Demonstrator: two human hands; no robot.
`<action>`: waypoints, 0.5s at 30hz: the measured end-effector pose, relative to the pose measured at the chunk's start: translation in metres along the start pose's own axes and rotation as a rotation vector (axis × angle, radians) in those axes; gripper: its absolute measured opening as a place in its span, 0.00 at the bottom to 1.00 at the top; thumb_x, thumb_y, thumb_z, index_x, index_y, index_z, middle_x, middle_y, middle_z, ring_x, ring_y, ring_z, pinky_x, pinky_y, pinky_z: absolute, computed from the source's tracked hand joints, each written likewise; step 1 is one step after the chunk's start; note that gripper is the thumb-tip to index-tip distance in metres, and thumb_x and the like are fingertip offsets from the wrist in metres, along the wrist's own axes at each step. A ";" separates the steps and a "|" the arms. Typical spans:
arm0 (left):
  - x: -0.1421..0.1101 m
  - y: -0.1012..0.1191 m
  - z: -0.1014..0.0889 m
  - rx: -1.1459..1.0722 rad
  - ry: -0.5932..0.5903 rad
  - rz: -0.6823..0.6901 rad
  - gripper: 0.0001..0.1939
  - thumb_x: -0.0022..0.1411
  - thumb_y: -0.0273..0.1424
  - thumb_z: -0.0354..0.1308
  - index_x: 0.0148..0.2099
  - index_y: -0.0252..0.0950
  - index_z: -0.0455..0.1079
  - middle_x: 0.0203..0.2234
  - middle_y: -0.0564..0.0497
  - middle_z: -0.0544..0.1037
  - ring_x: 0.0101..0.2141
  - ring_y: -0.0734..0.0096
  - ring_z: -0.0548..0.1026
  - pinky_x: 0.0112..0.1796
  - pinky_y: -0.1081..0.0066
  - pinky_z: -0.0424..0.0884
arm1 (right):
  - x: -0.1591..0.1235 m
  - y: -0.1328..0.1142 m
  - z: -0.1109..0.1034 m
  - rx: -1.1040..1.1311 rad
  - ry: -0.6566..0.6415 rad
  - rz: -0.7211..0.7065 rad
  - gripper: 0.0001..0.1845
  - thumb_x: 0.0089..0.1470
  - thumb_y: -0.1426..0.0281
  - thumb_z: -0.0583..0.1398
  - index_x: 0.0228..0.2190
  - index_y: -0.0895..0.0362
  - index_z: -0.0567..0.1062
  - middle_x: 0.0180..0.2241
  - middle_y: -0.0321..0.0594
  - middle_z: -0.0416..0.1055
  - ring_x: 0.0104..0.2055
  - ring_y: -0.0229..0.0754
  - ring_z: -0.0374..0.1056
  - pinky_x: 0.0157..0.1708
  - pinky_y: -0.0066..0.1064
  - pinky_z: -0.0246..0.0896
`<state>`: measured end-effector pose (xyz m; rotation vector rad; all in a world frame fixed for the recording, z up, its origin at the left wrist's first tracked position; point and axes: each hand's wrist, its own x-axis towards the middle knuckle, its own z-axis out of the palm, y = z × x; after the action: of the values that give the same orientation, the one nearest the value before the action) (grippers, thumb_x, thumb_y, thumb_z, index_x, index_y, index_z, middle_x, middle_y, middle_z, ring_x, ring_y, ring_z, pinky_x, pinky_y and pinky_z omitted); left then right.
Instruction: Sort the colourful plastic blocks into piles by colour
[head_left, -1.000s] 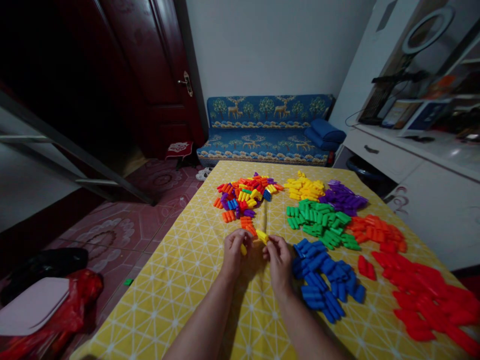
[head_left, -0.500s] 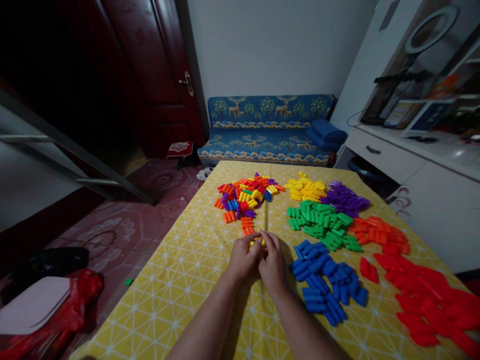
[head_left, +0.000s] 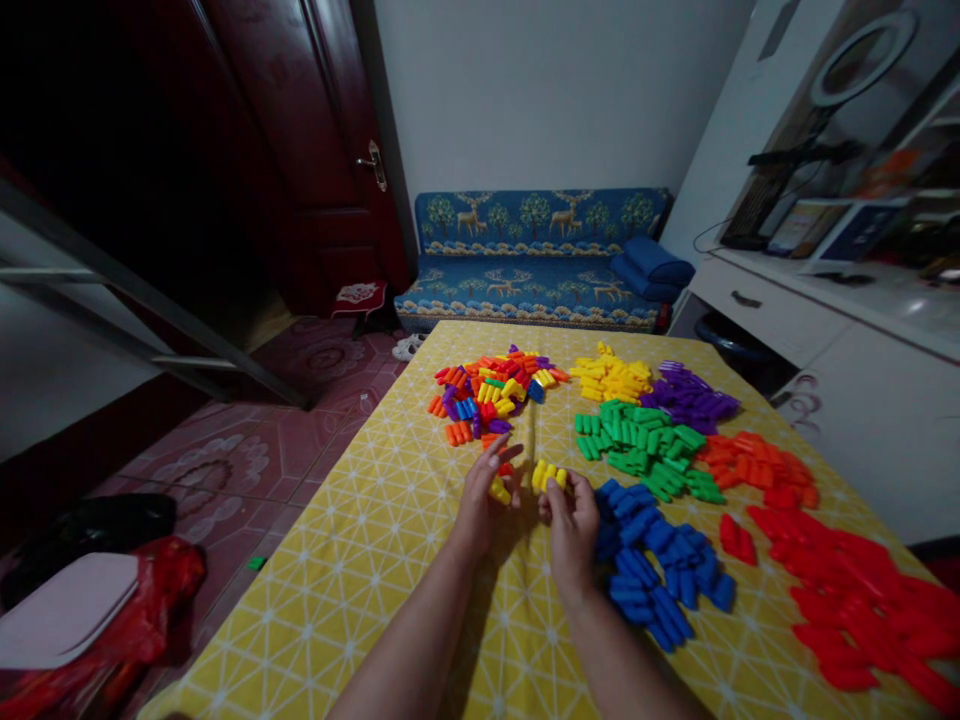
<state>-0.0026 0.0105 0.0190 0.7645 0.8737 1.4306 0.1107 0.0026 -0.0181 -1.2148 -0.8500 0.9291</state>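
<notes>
Pinched in my right hand [head_left: 574, 520] is a yellow toy building block [head_left: 549, 476] with a row of rounded ridges, held just above the table. To its left, my left hand [head_left: 475, 500] has its upper fingers spread, while another yellow building block [head_left: 499, 490] sits in the curl of its palm, partly hidden. Beyond the left fingers lie orange-red blocks, partly covered by the hand. A mixed-colour pile of blocks [head_left: 491, 388] lies farther back. Close by my right hand is a pile of blue blocks [head_left: 652, 550].
Sorted piles of yellow [head_left: 611, 375], purple [head_left: 686, 398], green [head_left: 645, 445], orange [head_left: 761, 468] and red blocks [head_left: 862, 590] lie on the right of the yellow tablecloth [head_left: 360, 560]. A sofa [head_left: 532, 265] stands behind the table. One green block [head_left: 257, 563] is on the floor.
My hands, together around yellow blocks before, have moved apart. The right has shifted right with a yellow block, and the left fingers have spread.
</notes>
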 end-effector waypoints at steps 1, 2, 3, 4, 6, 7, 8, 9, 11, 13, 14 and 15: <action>0.001 0.000 0.001 -0.046 -0.023 -0.050 0.30 0.59 0.46 0.58 0.61 0.41 0.68 0.56 0.39 0.73 0.19 0.82 0.69 0.20 0.75 0.64 | -0.001 -0.002 0.000 0.028 0.012 -0.010 0.22 0.51 0.53 0.63 0.40 0.57 0.70 0.22 0.31 0.67 0.23 0.37 0.64 0.22 0.27 0.60; 0.002 -0.001 0.001 -0.070 -0.041 -0.092 0.31 0.58 0.45 0.58 0.63 0.43 0.66 0.58 0.39 0.71 0.19 0.82 0.69 0.20 0.76 0.64 | -0.002 -0.003 -0.001 0.038 0.012 -0.027 0.22 0.51 0.53 0.63 0.39 0.57 0.70 0.23 0.31 0.67 0.24 0.37 0.64 0.23 0.26 0.60; 0.003 -0.002 0.000 -0.076 -0.045 -0.120 0.32 0.58 0.44 0.59 0.64 0.45 0.65 0.60 0.40 0.69 0.19 0.82 0.69 0.19 0.76 0.64 | -0.003 -0.005 -0.001 0.037 0.003 -0.047 0.21 0.52 0.54 0.63 0.38 0.57 0.70 0.24 0.32 0.68 0.25 0.37 0.64 0.23 0.26 0.60; 0.005 -0.004 -0.002 -0.066 -0.031 -0.126 0.32 0.58 0.43 0.59 0.64 0.47 0.64 0.61 0.42 0.68 0.20 0.81 0.70 0.20 0.76 0.64 | -0.004 -0.006 -0.001 0.030 -0.004 -0.070 0.20 0.52 0.54 0.63 0.38 0.57 0.70 0.26 0.34 0.69 0.26 0.37 0.65 0.24 0.27 0.61; 0.009 -0.007 -0.009 0.007 0.050 -0.054 0.32 0.57 0.40 0.61 0.64 0.49 0.64 0.62 0.45 0.68 0.27 0.76 0.75 0.24 0.74 0.69 | -0.005 -0.007 0.000 0.021 -0.008 -0.113 0.19 0.53 0.55 0.63 0.38 0.57 0.70 0.31 0.38 0.72 0.30 0.38 0.68 0.27 0.28 0.63; 0.011 -0.007 -0.013 0.059 0.121 0.015 0.32 0.56 0.38 0.62 0.63 0.48 0.65 0.61 0.46 0.68 0.33 0.71 0.77 0.28 0.73 0.72 | -0.005 -0.007 0.000 0.021 -0.008 -0.127 0.19 0.53 0.55 0.62 0.38 0.57 0.70 0.33 0.40 0.72 0.32 0.39 0.69 0.29 0.29 0.64; 0.014 -0.007 -0.017 0.110 0.203 0.091 0.31 0.56 0.38 0.63 0.62 0.47 0.66 0.61 0.46 0.69 0.40 0.67 0.78 0.33 0.72 0.73 | -0.005 -0.007 0.000 0.022 -0.008 -0.135 0.19 0.53 0.55 0.62 0.38 0.57 0.71 0.35 0.41 0.73 0.34 0.40 0.69 0.30 0.30 0.65; 0.016 -0.007 -0.022 0.152 0.286 0.158 0.30 0.56 0.38 0.64 0.61 0.45 0.68 0.60 0.46 0.70 0.46 0.64 0.76 0.37 0.72 0.74 | -0.006 -0.007 0.001 0.023 -0.009 -0.136 0.19 0.53 0.55 0.62 0.39 0.57 0.71 0.36 0.41 0.73 0.35 0.41 0.70 0.31 0.30 0.66; 0.018 -0.006 -0.027 0.200 0.417 0.240 0.27 0.58 0.42 0.62 0.59 0.41 0.69 0.56 0.44 0.73 0.49 0.62 0.75 0.39 0.71 0.73 | -0.006 -0.008 0.003 0.024 -0.019 -0.123 0.20 0.53 0.55 0.62 0.39 0.57 0.71 0.36 0.42 0.73 0.35 0.41 0.70 0.32 0.31 0.66; 0.017 -0.005 -0.028 0.214 0.449 0.255 0.27 0.60 0.47 0.60 0.57 0.38 0.71 0.49 0.44 0.78 0.43 0.64 0.78 0.36 0.72 0.73 | -0.006 -0.008 0.005 0.024 -0.042 -0.111 0.20 0.52 0.54 0.63 0.38 0.57 0.70 0.34 0.41 0.73 0.32 0.40 0.70 0.30 0.30 0.66; 0.015 -0.006 -0.026 0.213 0.422 0.242 0.27 0.60 0.49 0.59 0.56 0.37 0.71 0.44 0.45 0.79 0.38 0.67 0.78 0.34 0.73 0.73 | -0.006 -0.008 0.006 0.024 -0.055 -0.109 0.20 0.52 0.54 0.63 0.38 0.57 0.70 0.33 0.41 0.73 0.31 0.40 0.70 0.29 0.30 0.66; 0.014 -0.008 -0.024 0.200 0.377 0.220 0.28 0.60 0.50 0.60 0.54 0.37 0.72 0.41 0.46 0.80 0.34 0.69 0.78 0.32 0.73 0.73 | -0.006 -0.009 0.006 0.025 -0.065 -0.109 0.20 0.52 0.54 0.63 0.38 0.57 0.70 0.32 0.40 0.73 0.30 0.39 0.69 0.28 0.30 0.66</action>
<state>-0.0201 0.0225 -0.0002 0.7697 1.2674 1.7344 0.1038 -0.0012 -0.0089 -1.1105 -0.9446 0.8918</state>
